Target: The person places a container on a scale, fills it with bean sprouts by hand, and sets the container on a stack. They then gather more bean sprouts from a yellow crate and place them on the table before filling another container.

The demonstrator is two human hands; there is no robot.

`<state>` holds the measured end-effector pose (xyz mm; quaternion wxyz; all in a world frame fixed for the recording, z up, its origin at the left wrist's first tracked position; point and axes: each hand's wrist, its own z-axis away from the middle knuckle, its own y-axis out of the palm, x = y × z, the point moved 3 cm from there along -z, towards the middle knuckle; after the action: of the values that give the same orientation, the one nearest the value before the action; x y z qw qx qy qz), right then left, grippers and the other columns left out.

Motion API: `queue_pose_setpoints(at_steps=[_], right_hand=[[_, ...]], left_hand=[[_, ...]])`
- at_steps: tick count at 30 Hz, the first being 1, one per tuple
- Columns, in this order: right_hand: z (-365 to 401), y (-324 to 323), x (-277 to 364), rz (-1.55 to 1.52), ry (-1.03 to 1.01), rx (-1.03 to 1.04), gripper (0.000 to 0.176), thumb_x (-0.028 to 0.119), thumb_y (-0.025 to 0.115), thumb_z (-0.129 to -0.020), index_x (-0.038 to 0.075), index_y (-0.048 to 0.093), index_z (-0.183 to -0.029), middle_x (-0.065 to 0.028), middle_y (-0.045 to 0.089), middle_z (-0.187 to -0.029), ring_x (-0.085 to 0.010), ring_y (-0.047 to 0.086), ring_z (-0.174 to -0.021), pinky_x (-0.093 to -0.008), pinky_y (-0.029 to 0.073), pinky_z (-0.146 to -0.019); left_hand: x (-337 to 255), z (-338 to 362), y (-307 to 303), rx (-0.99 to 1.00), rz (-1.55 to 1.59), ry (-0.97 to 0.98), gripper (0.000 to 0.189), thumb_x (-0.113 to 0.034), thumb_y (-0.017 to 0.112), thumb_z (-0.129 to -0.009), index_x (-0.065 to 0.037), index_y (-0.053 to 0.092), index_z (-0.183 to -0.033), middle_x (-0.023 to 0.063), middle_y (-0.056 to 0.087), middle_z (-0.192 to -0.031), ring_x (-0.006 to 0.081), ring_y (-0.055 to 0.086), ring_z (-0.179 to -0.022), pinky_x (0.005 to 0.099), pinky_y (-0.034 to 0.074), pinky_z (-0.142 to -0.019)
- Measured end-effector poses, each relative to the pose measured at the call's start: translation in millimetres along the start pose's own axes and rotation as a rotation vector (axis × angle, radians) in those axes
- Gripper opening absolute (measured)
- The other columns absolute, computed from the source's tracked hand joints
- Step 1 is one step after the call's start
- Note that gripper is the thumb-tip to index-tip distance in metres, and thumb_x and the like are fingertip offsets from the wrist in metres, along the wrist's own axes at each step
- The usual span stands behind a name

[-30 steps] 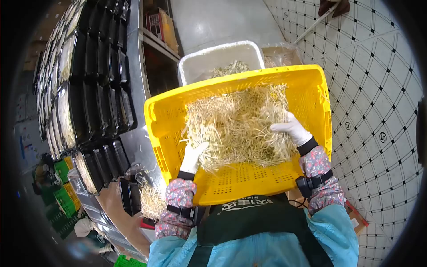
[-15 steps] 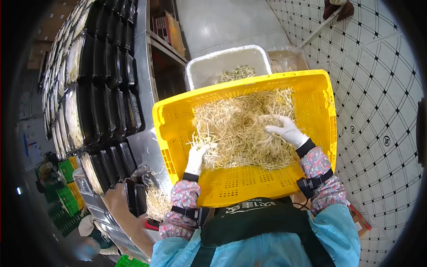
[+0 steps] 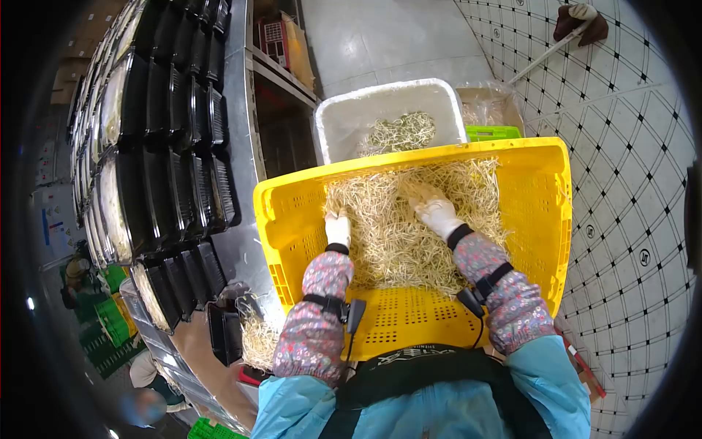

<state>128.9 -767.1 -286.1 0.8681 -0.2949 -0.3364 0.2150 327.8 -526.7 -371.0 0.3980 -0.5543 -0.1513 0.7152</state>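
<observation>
Right now the strands lie in the yellow crate, heaped in the middle and up against its far edge. Along the near edge a strip of the perforated crate shows, with both forearms crossing over it. Towards the left edge, yellow wall shows beside the left hand, and there's open room too between the right forearm and the right edge, wider near the far right corner.

Both hands wear white gloves. The left hand is at the left side of the heap, its fingertips in among the strands; how much it holds, if anything, I can't tell. The right hand reaches farther in, past the middle towards the far edge, fingers pushed into the strands, and whether they're closed I can't tell either.

The strands look thin, dry and tangled, pale straw mostly, with a greener tint lower in the heap towards the near edge. A few wisps lie up against the right wall.

Past the far edge sits a white tub with greener strands inside, and a green box peeks out by it. Left of the crate, black trays stand stacked on the metal bench
</observation>
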Motion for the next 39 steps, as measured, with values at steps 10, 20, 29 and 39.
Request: queue_pose_setpoints(at_steps=[10, 20, 29, 39], right_hand=[[29.1, 29.1, 110.3, -0.790, 0.001, -0.080, 0.072, 0.041, 0.066, -0.087, -0.002, 0.042, -0.140, -0.0265, 0.053, -0.134, -0.0374, 0.053, -0.122, -0.0405, 0.042, -0.103], [41.3, -5.5, 71.6, -0.306, -0.352, -0.060, 0.053, 0.049, 0.054, -0.089, 0.009, 0.059, -0.123, -0.0196, 0.066, -0.110, -0.0331, 0.063, -0.104, -0.0429, 0.048, -0.093], [22.7, 40.6, 81.6, -0.087, 0.013, 0.069, 0.102, 0.048, 0.073, -0.074, 0.005, 0.023, -0.152, -0.0283, 0.044, -0.141, -0.0405, 0.048, -0.127, -0.0459, 0.045, -0.100], [70.2, -18.9, 83.7, -1.335, 0.031, 0.147, 0.087, 0.015, 0.083, -0.075, -0.005, 0.033, -0.143, -0.0182, 0.055, -0.132, -0.0236, 0.053, -0.121, -0.0355, 0.039, -0.107]], left_hand=[[-116.1, 90.8, -20.9, 0.296, 0.693, -0.377, 0.052, -0.032, 0.066, -0.093, 0.003, 0.053, -0.130, 0.0153, 0.063, -0.119, 0.0228, 0.060, -0.107, 0.0348, 0.047, -0.094], [45.8, 114.2, -34.5, 0.264, 0.605, -0.583, 0.019, -0.022, 0.071, -0.088, -0.007, 0.060, -0.083, 0.0028, 0.062, -0.077, 0.0143, 0.055, -0.068, 0.0306, 0.046, -0.066], [6.0, 142.9, 36.7, 0.113, 0.811, -0.766, 0.040, -0.029, 0.073, -0.089, -0.009, 0.058, -0.120, 0.0053, 0.064, -0.107, 0.0164, 0.061, -0.085, 0.0322, 0.051, -0.074], [-123.0, 150.7, -48.5, 0.547, 0.722, -0.404, 0.036, -0.015, 0.063, -0.095, -0.001, 0.057, -0.127, 0.0082, 0.063, -0.121, 0.0153, 0.063, -0.100, 0.0278, 0.050, -0.091]])
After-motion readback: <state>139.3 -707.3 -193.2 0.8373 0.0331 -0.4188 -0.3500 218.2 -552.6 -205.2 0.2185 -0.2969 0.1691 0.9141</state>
